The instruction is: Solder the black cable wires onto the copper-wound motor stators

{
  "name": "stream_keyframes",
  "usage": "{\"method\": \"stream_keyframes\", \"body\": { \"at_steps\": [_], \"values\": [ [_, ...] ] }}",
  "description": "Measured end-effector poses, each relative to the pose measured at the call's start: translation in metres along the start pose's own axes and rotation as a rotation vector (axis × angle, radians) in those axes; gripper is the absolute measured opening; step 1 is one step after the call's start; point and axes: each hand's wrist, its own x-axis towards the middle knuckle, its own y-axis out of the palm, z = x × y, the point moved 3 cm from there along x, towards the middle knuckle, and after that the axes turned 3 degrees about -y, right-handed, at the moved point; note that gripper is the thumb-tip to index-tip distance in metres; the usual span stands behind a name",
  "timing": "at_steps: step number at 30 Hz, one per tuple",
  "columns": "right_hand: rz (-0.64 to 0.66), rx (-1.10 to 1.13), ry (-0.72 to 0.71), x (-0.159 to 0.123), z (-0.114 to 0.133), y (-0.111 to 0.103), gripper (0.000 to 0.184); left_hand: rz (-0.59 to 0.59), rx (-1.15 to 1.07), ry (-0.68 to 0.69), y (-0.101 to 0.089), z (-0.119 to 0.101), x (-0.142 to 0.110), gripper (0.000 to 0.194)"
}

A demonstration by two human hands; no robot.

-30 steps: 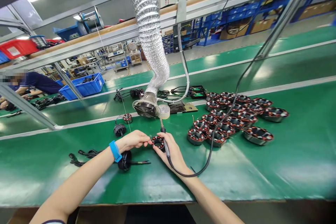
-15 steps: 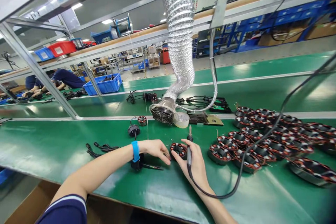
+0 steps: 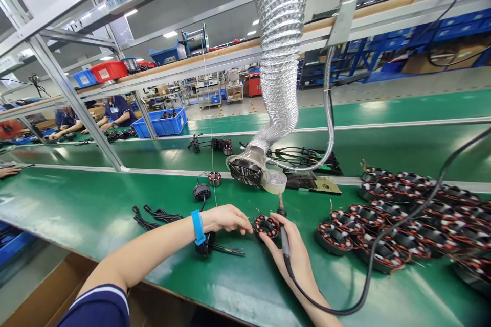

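The person's right hand [image 3: 293, 254] closes around a soldering iron [image 3: 284, 241], its fingers [image 3: 274, 237] resting against one copper-wound coil ring [image 3: 266, 226]. The left hand [image 3: 226, 218], wearing a blue wristband [image 3: 198, 227], reaches in with a narrow pinch, its fingertips [image 3: 248, 226] at the ring's edge, though any grip is hard to make out. The ring sits between the hands. Compared with a moment ago, the view has swung left, and more of two co-workers [image 3: 117, 111] shows at the far bench. Roughly twenty more coil rings [image 3: 399, 230] crowd the green bench [image 3: 76, 199] to the right; to the left lie one small ring [image 3: 215, 179] and two black motors [image 3: 201, 192].
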Motion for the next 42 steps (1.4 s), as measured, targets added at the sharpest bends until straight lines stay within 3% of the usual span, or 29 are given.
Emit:
{"method": "stream_keyframes", "body": {
  "at_steps": [6, 10, 14, 21, 25, 31, 36, 39, 42],
  "values": [
    [0.067, -0.029, -0.03, 0.002, 0.0, 0.001, 0.033, 0.021, -0.136, 0.08, 0.002, -0.004, 0.0, 0.054],
    [0.062, -0.039, -0.057, 0.001, 0.001, 0.002, 0.032, 0.022, -0.143, 0.033, 0.002, -0.006, 0.0, 0.056],
    [0.049, -0.036, -0.059, 0.0, 0.001, 0.002, 0.031, -0.076, -0.027, -0.013, -0.007, -0.002, 0.0, 0.058],
    [0.074, 0.008, -0.035, 0.001, 0.003, 0.002, 0.034, -0.157, 0.083, 0.118, -0.011, -0.013, 0.003, 0.05],
    [0.103, 0.026, -0.009, 0.001, 0.004, 0.001, 0.034, -0.135, 0.185, 0.144, -0.014, -0.019, 0.006, 0.04],
    [0.208, 0.123, -0.002, 0.005, 0.005, -0.003, 0.037, -0.074, 0.388, 0.335, -0.012, -0.025, 0.008, 0.028],
    [0.296, 0.188, -0.005, 0.008, 0.006, -0.006, 0.037, -0.01, 0.561, 0.365, -0.011, -0.032, 0.006, 0.027],
    [0.298, 0.194, -0.006, 0.007, 0.007, -0.006, 0.036, -0.085, 0.645, 0.336, -0.013, -0.042, -0.008, 0.032],
    [0.285, 0.191, -0.008, 0.005, 0.009, -0.006, 0.035, -0.267, 0.834, 0.375, -0.008, -0.054, -0.038, 0.034]
  ]
}}
